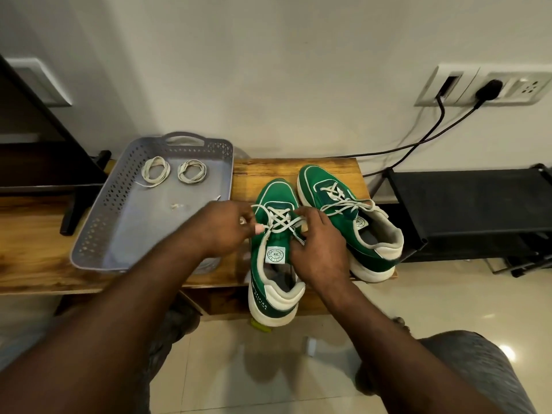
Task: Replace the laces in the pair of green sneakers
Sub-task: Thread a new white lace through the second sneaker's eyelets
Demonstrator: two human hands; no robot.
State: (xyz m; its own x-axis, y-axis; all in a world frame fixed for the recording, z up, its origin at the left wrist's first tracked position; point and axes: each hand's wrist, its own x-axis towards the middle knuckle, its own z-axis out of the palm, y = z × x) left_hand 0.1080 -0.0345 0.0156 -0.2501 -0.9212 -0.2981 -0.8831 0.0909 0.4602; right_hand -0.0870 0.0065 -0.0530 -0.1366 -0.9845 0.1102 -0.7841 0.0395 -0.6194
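Two green sneakers with white soles stand on a wooden bench [263, 170]. The nearer sneaker [274, 255] overhangs the bench's front edge, its white lace [279, 219] still crossed through the eyelets. My left hand [222, 227] pinches that lace at the shoe's left side. My right hand [318, 249] rests on the shoe's right side, fingers curled on the lace there. The farther sneaker [349, 216] lies to the right with its lace loosely tied. Two coiled white laces [156, 171] [191, 171] lie in a grey tray [119, 222].
The perforated grey tray fills the bench's left half. A black shoe rack [466, 204] stands right of the bench. Wall sockets [484, 88] with black cables [424, 138] sit above it. Dark furniture [44, 150] is at the far left. Tiled floor and my knees are below.
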